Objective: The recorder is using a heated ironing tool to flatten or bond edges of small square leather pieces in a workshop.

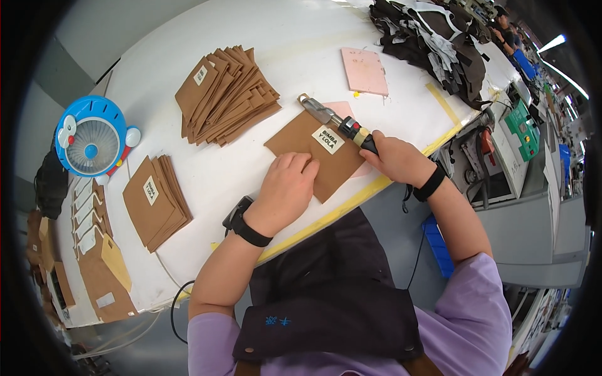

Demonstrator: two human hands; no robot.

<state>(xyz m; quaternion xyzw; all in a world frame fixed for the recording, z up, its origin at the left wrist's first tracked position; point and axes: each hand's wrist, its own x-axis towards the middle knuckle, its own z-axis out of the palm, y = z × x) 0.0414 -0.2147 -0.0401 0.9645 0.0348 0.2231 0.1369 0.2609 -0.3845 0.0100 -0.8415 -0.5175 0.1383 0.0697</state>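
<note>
Metal-tipped tool [356, 133] was gripped in R hand [398, 158], above brown piece [343, 168] w/ white label [328, 139]. Piece was laid flat on surface [301, 72], partly over pink sheet [342, 108]; L hand [290, 188] was rested open on its edge.

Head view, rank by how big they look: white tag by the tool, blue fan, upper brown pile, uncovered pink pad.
1. Upper brown pile
2. Blue fan
3. Uncovered pink pad
4. White tag by the tool
</note>
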